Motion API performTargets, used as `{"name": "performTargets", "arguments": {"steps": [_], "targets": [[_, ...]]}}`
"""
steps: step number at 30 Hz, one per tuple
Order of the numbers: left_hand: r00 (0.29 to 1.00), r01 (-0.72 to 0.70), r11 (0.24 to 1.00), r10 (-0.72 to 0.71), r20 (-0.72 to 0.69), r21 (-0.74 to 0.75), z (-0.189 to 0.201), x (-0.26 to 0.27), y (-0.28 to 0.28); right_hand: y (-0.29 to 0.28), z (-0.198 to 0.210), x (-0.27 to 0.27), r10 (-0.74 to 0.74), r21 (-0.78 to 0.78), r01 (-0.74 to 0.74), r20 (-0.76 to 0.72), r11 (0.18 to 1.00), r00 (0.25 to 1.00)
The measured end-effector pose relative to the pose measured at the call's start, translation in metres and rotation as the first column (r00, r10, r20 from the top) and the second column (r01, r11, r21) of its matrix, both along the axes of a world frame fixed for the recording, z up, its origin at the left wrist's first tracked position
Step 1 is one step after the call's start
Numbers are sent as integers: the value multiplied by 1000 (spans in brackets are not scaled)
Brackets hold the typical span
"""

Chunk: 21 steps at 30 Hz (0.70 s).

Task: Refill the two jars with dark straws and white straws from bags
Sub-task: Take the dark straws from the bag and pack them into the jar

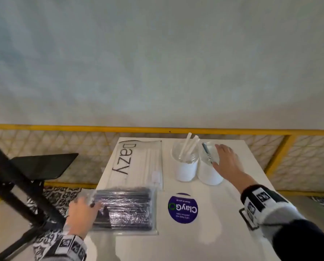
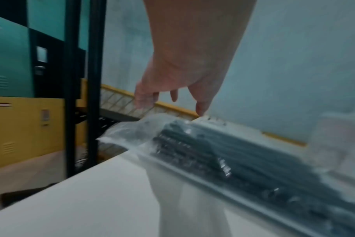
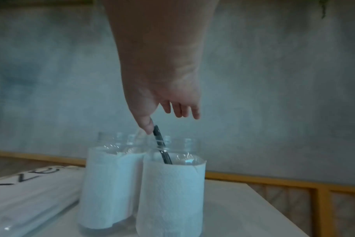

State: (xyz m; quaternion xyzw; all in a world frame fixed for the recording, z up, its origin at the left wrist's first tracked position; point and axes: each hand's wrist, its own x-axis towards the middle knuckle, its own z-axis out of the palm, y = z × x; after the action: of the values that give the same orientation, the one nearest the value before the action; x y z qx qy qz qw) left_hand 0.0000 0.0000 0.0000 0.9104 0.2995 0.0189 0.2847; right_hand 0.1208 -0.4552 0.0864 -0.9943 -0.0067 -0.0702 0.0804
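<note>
A clear bag of dark straws [image 1: 125,210] lies at the near left of the white table [image 1: 214,232]. My left hand [image 1: 84,211] hovers over its left end with loose fingers; in the left wrist view the fingertips [image 2: 201,109] hang just above the bag's crinkled end [image 2: 132,128]. Behind it lies a bag of white straws [image 1: 138,162] marked "Dazy". Two paper-lined jars stand at the back. The left jar [image 1: 185,166] holds a few white straws. The right jar [image 1: 208,172] holds one dark straw [image 3: 160,144]. My right hand [image 1: 227,161] is open over that jar, thumb beside the straw's tip.
A round purple sticker [image 1: 183,208] sits mid-table. A black stool [image 1: 40,166] and its frame stand off the table's left edge. A yellow railing [image 1: 82,127] with mesh runs behind the table, below a grey wall. Yellow and teal lockers [image 2: 20,112] stand at the far left.
</note>
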Motion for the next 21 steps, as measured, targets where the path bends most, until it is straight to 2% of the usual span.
{"name": "performTargets", "arguments": {"steps": [2,4,7,9,11,12,14,16,18,20,21], "targets": [[984,-41,999,42,-176,7,-19,1,14,3,-5,8,-35,-85,29,-79,996,996],[953,23,1000,-25,-301,-12,-49,2,26,2,-12,10,-42,-105,24,-176,994,983],[955,121,990,-96,-281,74,-55,-16,6,4,-20,0,-22,-170,0,-127,985,992],[969,145,967,-96,-229,210,-56,-30,-10,2,-23,-13,-17,-75,10,-89,997,996],[979,197,904,-162,-123,379,-60,-46,-20,-2,-28,-33,12,88,-6,-73,996,997],[963,266,865,-261,-73,425,-64,-52,-23,-4,-32,-47,33,149,-26,-45,989,998],[854,489,716,-508,-109,499,-73,-60,-23,-8,-38,-73,84,188,-96,71,977,994],[739,645,569,-635,-225,510,-81,-63,-24,-9,-46,-100,137,179,-164,157,970,978],[709,690,551,-645,-286,469,-77,-57,-27,-9,-52,-125,189,147,-222,209,964,960],[694,701,550,-673,-257,454,-64,-48,-33,-12,-59,-145,229,113,-262,245,958,942],[670,703,509,-709,-221,496,-58,-45,-35,-13,-62,-152,237,107,-272,262,956,935]]}}
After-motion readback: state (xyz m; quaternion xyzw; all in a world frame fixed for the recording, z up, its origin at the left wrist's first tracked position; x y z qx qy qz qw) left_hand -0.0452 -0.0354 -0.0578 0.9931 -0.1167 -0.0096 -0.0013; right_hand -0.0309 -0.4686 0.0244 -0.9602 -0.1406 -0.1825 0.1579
